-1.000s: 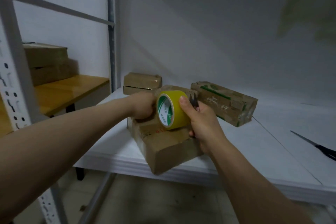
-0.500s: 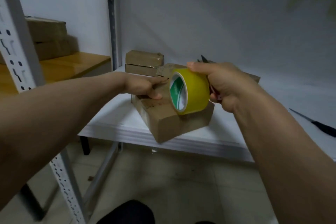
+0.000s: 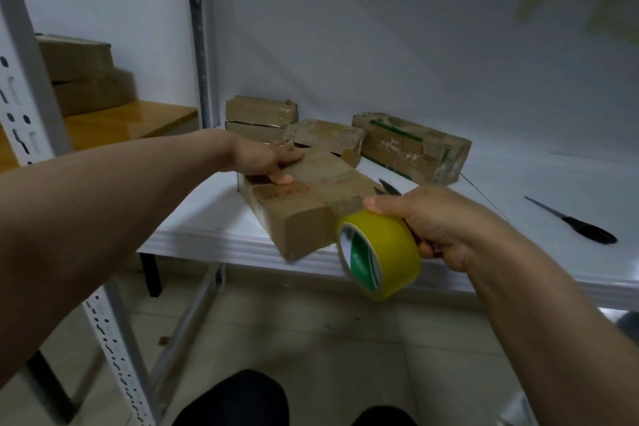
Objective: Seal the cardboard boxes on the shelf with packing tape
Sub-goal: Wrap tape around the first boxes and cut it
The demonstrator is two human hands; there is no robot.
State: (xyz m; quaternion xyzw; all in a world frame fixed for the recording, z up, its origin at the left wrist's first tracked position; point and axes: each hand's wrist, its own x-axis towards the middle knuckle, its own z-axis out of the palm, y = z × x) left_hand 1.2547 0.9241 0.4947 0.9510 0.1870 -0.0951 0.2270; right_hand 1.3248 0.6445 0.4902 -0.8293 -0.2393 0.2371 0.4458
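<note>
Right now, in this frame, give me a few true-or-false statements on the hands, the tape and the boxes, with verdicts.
1. The right hand holds the yellow tape roll. True.
2. The tape roll rests on the white shelf. False: it is held in the air, in front of the shelf's edge.
3. The left hand presses on the near box. True.
4. The black-handled blade is in the left hand. False: it lies on the shelf at the right, untouched.
</note>
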